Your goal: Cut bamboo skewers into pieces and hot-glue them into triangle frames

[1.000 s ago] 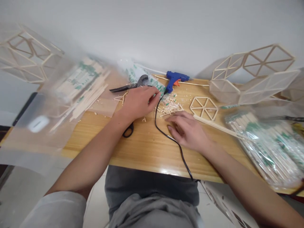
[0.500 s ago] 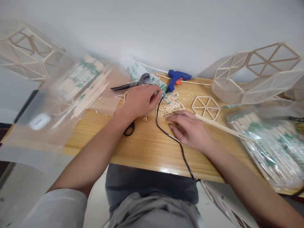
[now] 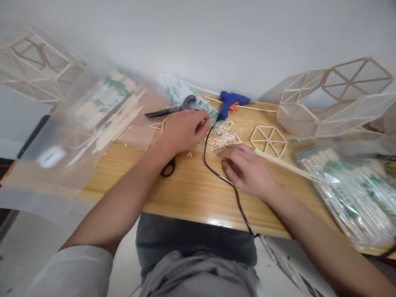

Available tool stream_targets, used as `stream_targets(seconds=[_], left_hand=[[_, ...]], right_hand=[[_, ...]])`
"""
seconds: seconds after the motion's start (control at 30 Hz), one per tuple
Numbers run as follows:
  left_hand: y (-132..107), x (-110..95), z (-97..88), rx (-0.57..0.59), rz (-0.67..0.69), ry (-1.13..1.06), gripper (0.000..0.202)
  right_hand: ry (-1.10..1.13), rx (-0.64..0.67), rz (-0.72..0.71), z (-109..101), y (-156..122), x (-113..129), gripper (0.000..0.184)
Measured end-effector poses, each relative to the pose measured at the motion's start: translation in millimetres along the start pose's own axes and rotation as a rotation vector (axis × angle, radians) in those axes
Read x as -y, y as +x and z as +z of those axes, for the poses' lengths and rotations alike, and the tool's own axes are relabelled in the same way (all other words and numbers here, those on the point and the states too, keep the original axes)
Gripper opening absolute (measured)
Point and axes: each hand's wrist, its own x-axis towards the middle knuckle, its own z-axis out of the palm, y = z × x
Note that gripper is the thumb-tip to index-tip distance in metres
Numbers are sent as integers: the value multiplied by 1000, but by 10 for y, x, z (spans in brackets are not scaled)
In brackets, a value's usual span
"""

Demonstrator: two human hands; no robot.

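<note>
My left hand point(image 3: 182, 131) rests knuckles-up on the wooden table point(image 3: 192, 189), fingers curled, its fingertips at the black cord point(image 3: 216, 175) and the green-printed wrapper beside the blue glue gun point(image 3: 231, 101). The hand covers the middle of a pair of black scissors point(image 3: 173, 110), and what it grips is hidden. My right hand point(image 3: 247, 169) lies on the table with fingers bent, just below a heap of cut stick pieces point(image 3: 223, 139). A long stick point(image 3: 284, 166) runs from this hand to the right.
A flat hexagon of sticks point(image 3: 268, 140) lies right of the heap. Larger stick frames point(image 3: 337, 99) stand at the back right and back left point(image 3: 37, 66). Bags of wrapped sticks lie on the right point(image 3: 352, 194) and left point(image 3: 105, 107). A white small case point(image 3: 49, 157) sits under clear plastic.
Almost nothing differs. My right hand has curled its fingers slightly and shifted a little; my left hand stays in place.
</note>
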Motion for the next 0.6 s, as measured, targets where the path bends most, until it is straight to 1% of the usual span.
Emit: stream_targets(seconds=[0.07,0.3,0.5,0.6], left_hand=[[0,-4,-5,-2,-3,4,30],[-3,-2,-16,6,2,-15,31],[3,-14,-17,5,-9,1,31],[3,-21,-24,8,-13,1,31]], right_hand=[[-3,5,2,-3,0,-1,25],[-27,11,17,-22,-21,-4,20],[-7,16,32,-19,-24,-23,25],[-8,23,29,-22,-17,-7,21]])
